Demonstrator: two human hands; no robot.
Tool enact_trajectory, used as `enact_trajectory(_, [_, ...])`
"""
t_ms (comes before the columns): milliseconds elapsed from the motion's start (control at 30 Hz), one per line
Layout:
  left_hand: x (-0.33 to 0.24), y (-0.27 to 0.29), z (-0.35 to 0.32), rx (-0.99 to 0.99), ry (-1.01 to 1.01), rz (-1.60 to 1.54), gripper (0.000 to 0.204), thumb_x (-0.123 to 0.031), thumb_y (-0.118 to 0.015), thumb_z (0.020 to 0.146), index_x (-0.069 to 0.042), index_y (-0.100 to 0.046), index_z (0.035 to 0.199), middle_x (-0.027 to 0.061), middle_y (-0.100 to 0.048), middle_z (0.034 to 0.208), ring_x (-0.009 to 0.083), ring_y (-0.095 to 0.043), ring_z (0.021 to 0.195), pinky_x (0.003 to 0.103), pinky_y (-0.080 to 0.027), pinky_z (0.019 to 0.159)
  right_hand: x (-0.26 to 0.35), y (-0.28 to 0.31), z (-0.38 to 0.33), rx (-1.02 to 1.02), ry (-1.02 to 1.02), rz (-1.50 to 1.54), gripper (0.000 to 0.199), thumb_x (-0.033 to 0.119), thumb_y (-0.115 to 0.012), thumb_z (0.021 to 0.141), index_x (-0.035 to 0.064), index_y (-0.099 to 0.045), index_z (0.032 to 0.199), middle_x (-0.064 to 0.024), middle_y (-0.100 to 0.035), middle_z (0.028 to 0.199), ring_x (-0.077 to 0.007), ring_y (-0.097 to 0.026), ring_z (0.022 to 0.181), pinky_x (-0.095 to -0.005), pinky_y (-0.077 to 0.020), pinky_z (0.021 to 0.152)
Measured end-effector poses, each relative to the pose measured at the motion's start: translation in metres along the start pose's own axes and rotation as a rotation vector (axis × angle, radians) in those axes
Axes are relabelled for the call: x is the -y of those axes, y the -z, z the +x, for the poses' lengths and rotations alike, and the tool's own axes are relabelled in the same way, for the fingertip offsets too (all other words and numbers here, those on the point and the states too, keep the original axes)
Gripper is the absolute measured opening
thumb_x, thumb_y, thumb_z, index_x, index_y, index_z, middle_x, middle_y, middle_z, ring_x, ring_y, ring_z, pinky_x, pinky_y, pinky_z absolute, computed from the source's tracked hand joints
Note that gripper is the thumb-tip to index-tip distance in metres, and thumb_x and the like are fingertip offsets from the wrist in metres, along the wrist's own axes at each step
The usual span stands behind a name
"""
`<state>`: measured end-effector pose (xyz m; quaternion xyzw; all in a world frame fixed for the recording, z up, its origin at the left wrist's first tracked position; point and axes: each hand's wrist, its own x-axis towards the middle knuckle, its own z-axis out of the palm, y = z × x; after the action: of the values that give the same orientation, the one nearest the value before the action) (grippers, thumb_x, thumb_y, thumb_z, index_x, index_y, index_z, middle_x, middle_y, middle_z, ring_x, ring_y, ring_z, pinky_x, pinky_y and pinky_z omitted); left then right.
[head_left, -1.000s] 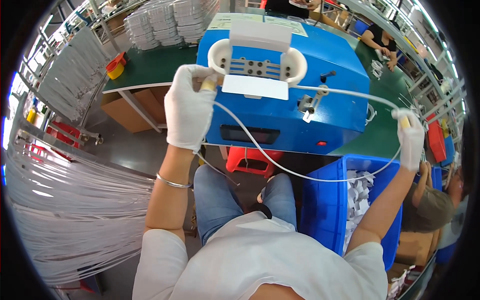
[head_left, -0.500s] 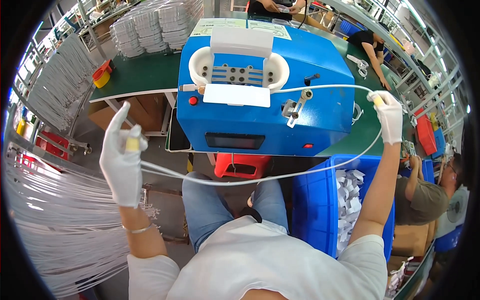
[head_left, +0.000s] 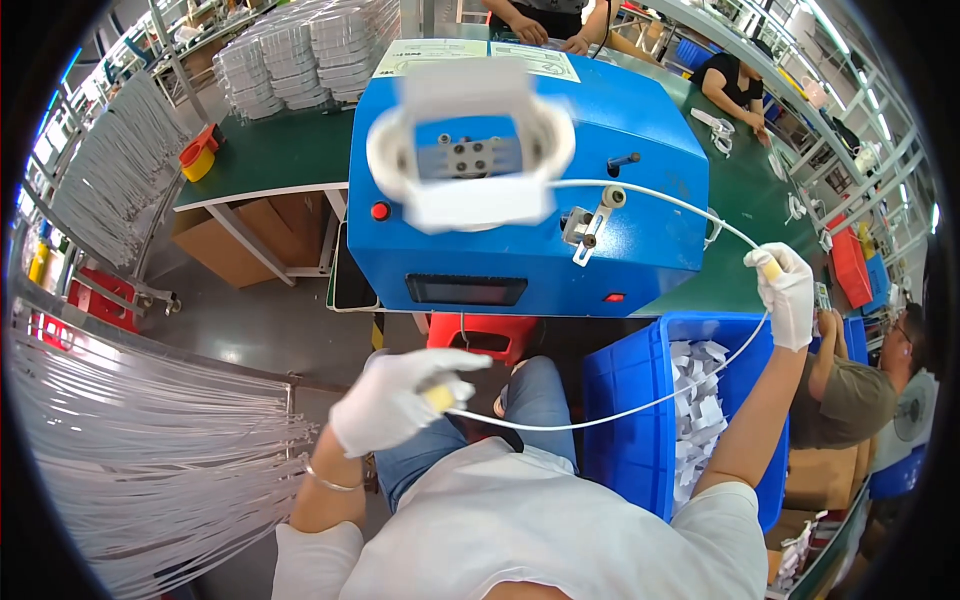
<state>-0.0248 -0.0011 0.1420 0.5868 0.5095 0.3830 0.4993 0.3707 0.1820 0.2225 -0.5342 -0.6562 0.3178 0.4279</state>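
Observation:
On the blue winding machine (head_left: 480,248), the white winding head (head_left: 480,205) is blurred. A white cable (head_left: 640,190) runs from the head, past a metal guide bracket with a roller (head_left: 595,222), out to my right hand (head_left: 785,290). That hand, gloved in white with yellow tape on a finger, is closed round the cable at the right. From there the cable sags across my lap to my gloved left hand (head_left: 395,400), low in front of the machine. Its index finger points out while the thumb and other fingers pinch the cable. The cable's end is not clearly visible.
A blue bin (head_left: 625,420) of small white pieces stands at my right. Many white cables (head_left: 150,430) hang on a rack at my left. Stacked clear trays (head_left: 305,60) and a yellow-and-red tape roll (head_left: 198,160) lie on the green table (head_left: 260,165). Other people work beyond.
My left hand has swung right and down toward my lap with the cable. My right hand has dropped slightly. The winding head, sharp before, is now blurred by motion.

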Motion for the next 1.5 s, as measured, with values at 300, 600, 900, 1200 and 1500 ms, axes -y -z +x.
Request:
enact_trajectory(300, [0.020,-0.068,0.043,0.395,0.203,-0.201,0.032,-0.013,-0.057,0.090,-0.006,-0.059,0.121,0.0029,-0.065,0.092,0.0086,-0.059,0.085,0.025,-0.049,0.078,0.007,-0.027,-0.005,0.142,-0.068,0.167,0.019,0.017,-0.061,0.089,-0.0010,-0.061,0.084,0.0040,-0.047,0.056,-0.0004,-0.033,0.039,-0.0164,-0.0228,0.035])
enact_trajectory(600, [0.026,-0.128,0.066,0.495,-0.163,-0.103,0.056,-0.016,-0.059,0.088,-0.009,-0.037,0.140,0.0132,-0.054,0.130,0.0233,-0.052,0.120,0.033,-0.039,0.102,0.048,-0.077,-0.020,0.352,-0.111,0.186,0.024,0.018,-0.059,0.087,-0.0042,-0.060,0.078,0.0008,-0.049,0.055,-0.0050,-0.040,0.037,-0.0199,-0.0373,0.036])
enact_trajectory(900, [-0.019,-0.051,0.070,0.567,-0.190,0.351,0.043,-0.022,-0.059,0.088,-0.009,-0.053,0.129,0.0137,-0.062,0.115,0.0254,-0.062,0.099,0.032,-0.048,0.088,0.059,-0.090,-0.017,0.291,-0.095,0.215,0.025,0.021,-0.058,0.089,-0.0010,-0.061,0.077,0.0020,-0.048,0.054,-0.0048,-0.043,0.038,-0.0182,-0.0329,0.037])
enact_trajectory(1200, [-0.103,0.045,0.059,0.360,-0.263,0.251,0.034,-0.017,-0.066,0.086,0.002,-0.062,0.114,0.0091,-0.068,0.088,0.0145,-0.063,0.084,0.026,-0.049,0.079,0.056,-0.084,-0.017,0.269,-0.163,0.178,0.018,0.019,-0.062,0.087,0.0030,-0.063,0.078,0.0019,-0.055,0.063,-0.0016,-0.037,0.042,-0.0169,-0.0259,0.040])
enact_trajectory(1500, [-0.169,0.089,0.065,-0.051,-0.443,0.422,0.023,-0.007,-0.062,0.087,0.003,-0.065,0.107,0.0070,-0.069,0.091,0.0117,-0.063,0.083,0.025,-0.051,0.078,0.059,-0.106,-0.002,0.121,0.372,-0.059,0.014,0.013,-0.063,0.087,0.0005,-0.064,0.079,0.0002,-0.059,0.068,-0.0043,-0.048,0.057,-0.0183,-0.0364,0.050])
